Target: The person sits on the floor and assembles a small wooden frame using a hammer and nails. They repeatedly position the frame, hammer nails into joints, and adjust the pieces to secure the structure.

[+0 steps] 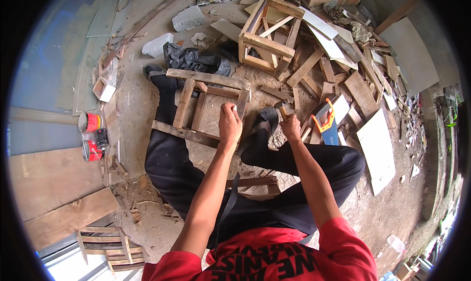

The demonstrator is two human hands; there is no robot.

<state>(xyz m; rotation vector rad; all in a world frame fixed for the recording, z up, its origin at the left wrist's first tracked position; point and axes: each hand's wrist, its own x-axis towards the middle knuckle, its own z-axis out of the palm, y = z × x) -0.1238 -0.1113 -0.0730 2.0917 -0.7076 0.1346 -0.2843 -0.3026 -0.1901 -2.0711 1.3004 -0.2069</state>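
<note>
Sawdust and offcuts ring the spot where we sit on the dirt floor (pixel 147 94), legs spread around a rough wooden frame (pixel 203 107) that lies flat between our knees, one slat running under the left leg. Our left hand (pixel 229 125) clamps over the near upright of the frame, fingers curled tight on the wood, while our right hand (pixel 290 127) is closed around the wooden handle of what looks like a hammer (pixel 282 110), its head just above the fist, close beside the left hand. We judge the main risk to be plain: the two hands work near each other, and a blow that glances off could land on the left knuckles; whether a nail stands under the thumb we cannot tell. The frame rests only on loose ground and our leg, so a hard strike may skid or rack it. Our sandalled foot (pixel 265 121) lies just beside the striking spot and could catch a miss. A handsaw with an orange and blue handle (pixel 325 124) lies just right of the right hand, teeth exposed, near enough to catch an elbow. A finished crate frame (pixel 267 35) and red tins (pixel 91 133) stand well apart.
</note>
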